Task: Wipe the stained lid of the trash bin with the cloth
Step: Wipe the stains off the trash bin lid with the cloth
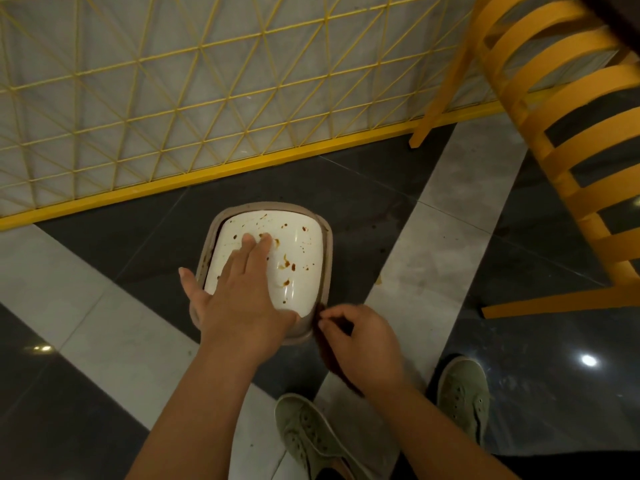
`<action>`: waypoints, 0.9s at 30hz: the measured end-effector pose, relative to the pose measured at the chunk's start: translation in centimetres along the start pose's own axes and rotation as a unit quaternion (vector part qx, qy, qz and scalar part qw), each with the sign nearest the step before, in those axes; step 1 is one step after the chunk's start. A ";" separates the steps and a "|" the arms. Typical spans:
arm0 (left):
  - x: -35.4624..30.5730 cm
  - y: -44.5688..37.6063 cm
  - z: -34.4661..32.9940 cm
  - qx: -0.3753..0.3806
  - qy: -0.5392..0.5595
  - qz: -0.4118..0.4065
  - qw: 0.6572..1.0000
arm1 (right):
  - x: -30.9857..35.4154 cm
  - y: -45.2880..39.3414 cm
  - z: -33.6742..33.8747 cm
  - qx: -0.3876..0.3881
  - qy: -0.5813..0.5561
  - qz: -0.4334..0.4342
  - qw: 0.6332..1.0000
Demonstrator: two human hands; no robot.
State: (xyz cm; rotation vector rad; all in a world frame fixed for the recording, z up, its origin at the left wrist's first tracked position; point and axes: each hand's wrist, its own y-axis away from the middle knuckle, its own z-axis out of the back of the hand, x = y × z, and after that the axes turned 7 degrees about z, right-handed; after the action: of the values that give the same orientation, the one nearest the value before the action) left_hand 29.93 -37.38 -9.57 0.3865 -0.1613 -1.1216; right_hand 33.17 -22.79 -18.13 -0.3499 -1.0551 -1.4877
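**Stained bin lid, floor level**

Trash bin [320,271] on dark and pale grey glossy floor tiles [450,209], near yellow lattice fence [173,98]; yellow slatted chair [571,133] to the right. White lid [298,251], brown-spotted. Left hand [239,299] flat, fingers spread, on lid. Right hand [360,341] pinching dark cloth [332,362] beside bin's near rim. Green shoes [311,434] below.

one lid [298,251], two hands [242,299], two shoes [311,434]

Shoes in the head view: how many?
2. Left shoe at the bottom centre, below the trash bin. Right shoe lower right, beside the right hand. Both are partly cut off by the arms or the frame edge.
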 end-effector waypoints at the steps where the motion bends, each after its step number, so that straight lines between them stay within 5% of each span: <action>1: 0.0 0.0 0.0 0.004 -0.001 -0.003 1.000 | 0.4 -0.9 0.2 -0.012 -0.010 0.000 1.000; 4: 0.0 0.1 -0.1 0.012 -0.002 -0.005 1.000 | 1.6 -4.4 1.3 -0.069 -0.109 -0.050 0.990; 12: 0.3 -0.4 0.3 0.020 -0.031 -0.034 0.999 | 2.1 -6.2 1.5 0.025 -0.237 -0.184 0.954; 18: -0.8 0.7 0.2 0.020 -0.012 -0.053 0.998 | 0.3 -1.9 1.2 -0.018 -0.273 -0.225 0.935; 22: -1.4 1.1 -0.3 0.028 -0.025 -0.064 0.997 | -0.4 0.1 0.8 -0.111 -0.323 -0.229 0.912; 27: -1.5 0.8 -0.1 0.032 -0.023 -0.057 0.998 | 0.8 2.2 -0.5 -0.099 -0.331 -0.230 0.910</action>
State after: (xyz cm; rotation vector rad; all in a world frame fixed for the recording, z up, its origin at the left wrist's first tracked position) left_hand 30.03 -35.72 -9.27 0.4308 -0.2178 -1.2407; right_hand 35.14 -23.34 -16.91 -0.8348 -1.6031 -1.9686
